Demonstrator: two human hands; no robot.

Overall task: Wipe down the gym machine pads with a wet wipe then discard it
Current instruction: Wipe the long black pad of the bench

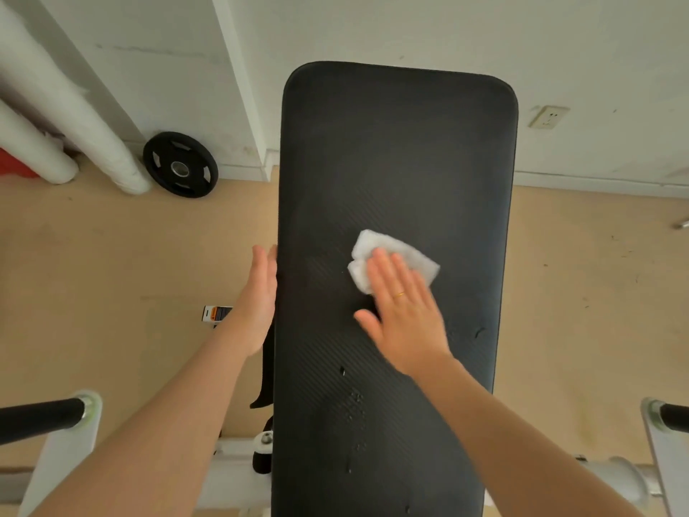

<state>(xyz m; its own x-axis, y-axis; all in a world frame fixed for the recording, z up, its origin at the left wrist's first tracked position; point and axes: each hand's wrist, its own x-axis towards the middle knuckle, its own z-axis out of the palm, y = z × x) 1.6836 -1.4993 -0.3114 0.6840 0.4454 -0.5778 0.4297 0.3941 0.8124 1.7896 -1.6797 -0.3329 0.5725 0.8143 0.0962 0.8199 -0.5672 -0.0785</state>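
A long black ribbed pad (395,154) of a gym machine runs up the middle of the head view. A crumpled white wet wipe (376,246) lies on it about halfway up. My right hand (404,311) presses flat on the wipe with straight fingers, covering its near part. My left hand (261,296) rests edge-on against the pad's left side, fingers straight. Wet drops and streaks show on the pad's near part.
A black weight plate (180,164) leans on the wall at the back left beside white wrapped pipes (74,106). Black machine handles stick out at the lower left (41,416) and lower right (675,416). A wall socket (548,116) sits right of the pad.
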